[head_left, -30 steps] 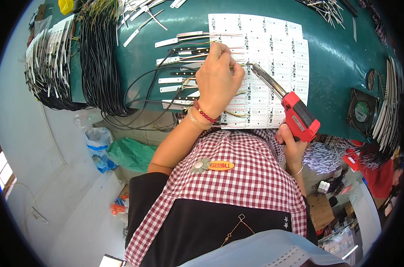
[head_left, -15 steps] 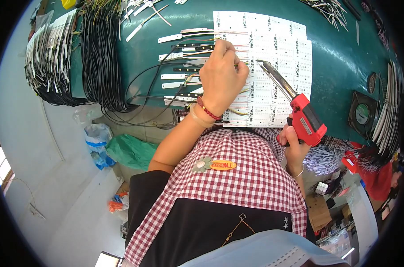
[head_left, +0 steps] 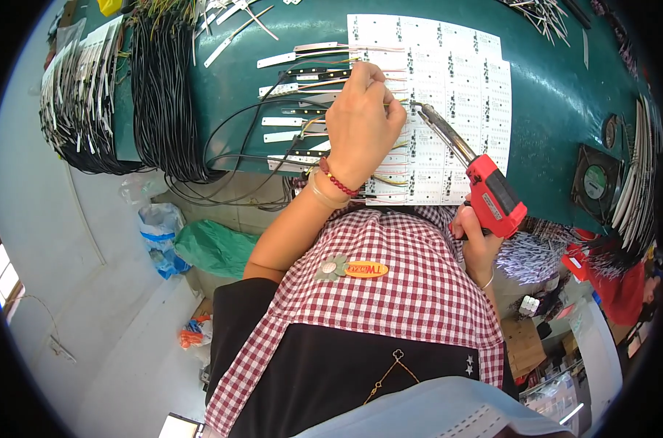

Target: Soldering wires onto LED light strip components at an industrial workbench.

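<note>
My right hand (head_left: 479,241) is wrapped round the handle of a red and black soldering gun (head_left: 498,197). Its dark tip points up and left, over the white sheet of circuit boards (head_left: 463,95), close to a column of small black parts. My left hand (head_left: 364,120) hovers at the sheet's left side with fingers pinched together on a thin wire (head_left: 400,101), whose end shows just beside the soldering tip. The fingertips partly hide the pinch. Left of that hand lie several white and black light strips (head_left: 279,122), their thin wires running onto the sheet.
Black cables (head_left: 163,109) hang in a thick bundle over the table edge at left, beside a stack of wired strips (head_left: 83,95). Loose white strips (head_left: 233,36) lie at the back. A small fan (head_left: 595,184) and a white cable bundle (head_left: 636,182) stand at right.
The soldering gun has moved left and slightly down, bringing its tip near my left fingertips. The sheet has shifted slightly; my left hand stays almost where it was.
</note>
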Motion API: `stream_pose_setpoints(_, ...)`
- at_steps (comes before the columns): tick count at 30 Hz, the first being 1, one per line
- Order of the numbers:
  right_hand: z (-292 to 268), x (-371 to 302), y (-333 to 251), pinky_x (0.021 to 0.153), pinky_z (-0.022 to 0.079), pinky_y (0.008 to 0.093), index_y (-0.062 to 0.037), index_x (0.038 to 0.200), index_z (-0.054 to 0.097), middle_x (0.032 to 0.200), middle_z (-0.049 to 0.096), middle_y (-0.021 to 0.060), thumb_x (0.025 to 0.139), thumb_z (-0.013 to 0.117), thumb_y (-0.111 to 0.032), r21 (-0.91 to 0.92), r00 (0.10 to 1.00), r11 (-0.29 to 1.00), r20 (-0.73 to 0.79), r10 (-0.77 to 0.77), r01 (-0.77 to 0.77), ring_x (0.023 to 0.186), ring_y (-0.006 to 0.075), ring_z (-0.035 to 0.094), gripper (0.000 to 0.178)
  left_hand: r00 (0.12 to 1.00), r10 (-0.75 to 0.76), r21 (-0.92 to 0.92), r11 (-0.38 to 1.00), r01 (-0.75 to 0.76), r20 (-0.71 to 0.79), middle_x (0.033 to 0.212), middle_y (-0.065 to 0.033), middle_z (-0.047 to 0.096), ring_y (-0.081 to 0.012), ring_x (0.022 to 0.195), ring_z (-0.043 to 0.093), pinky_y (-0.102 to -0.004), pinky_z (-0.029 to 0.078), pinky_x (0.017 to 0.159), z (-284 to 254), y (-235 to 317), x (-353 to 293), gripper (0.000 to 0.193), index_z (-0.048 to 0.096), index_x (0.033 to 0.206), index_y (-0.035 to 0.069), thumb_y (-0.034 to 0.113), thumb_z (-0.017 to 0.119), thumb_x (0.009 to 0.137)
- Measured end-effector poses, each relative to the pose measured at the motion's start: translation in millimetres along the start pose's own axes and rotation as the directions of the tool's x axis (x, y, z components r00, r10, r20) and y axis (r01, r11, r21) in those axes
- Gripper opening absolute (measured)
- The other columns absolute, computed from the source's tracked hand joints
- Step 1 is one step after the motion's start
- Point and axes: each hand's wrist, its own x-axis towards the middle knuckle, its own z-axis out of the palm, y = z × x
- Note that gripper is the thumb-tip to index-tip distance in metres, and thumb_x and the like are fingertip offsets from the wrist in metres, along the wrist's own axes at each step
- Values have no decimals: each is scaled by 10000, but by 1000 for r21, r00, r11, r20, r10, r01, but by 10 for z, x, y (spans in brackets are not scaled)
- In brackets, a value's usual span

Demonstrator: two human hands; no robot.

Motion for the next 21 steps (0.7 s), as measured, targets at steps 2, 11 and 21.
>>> stream_pose_setpoints(2, 7, 15, -8, 476, 369, 234, 30, 980, 520, 613, 504, 34, 864, 538, -62, 6, 1000, 1000, -5, -8, 8, 483, 95, 447, 150, 1000, -1, 1, 1000, 1, -4, 913, -74, 542, -246, 666, 574, -355, 462, 527, 7, 4, -4, 88, 558, 622, 8, 41, 634, 649)
stream_pose_setpoints(11, 43, -10, -12, 474, 368, 235, 14, 885, 539, 601, 506, 36, 866, 532, -78, -78, 998, 996, 53, -29, 33, 487, 94, 451, 95, 999, 31, 17, 999, -30, -44, 950, -28, 553, -225, 628, 581, -329, 460, 517, 35, -40, -18, 97, 557, 634, 26, 71, 636, 668)
stream_pose_setpoints(21, 51, 8, 8, 481, 373, 241, 43, 1147, 466, 607, 486, 39, 872, 534, -79, 58, 999, 997, -6, -53, 53, 477, 90, 414, 309, 999, 31, -24, 999, -32, -41, 966, -54, 537, -233, 633, 580, -336, 458, 501, 7, -20, -4, 93, 561, 680, 54, 43, 651, 660)
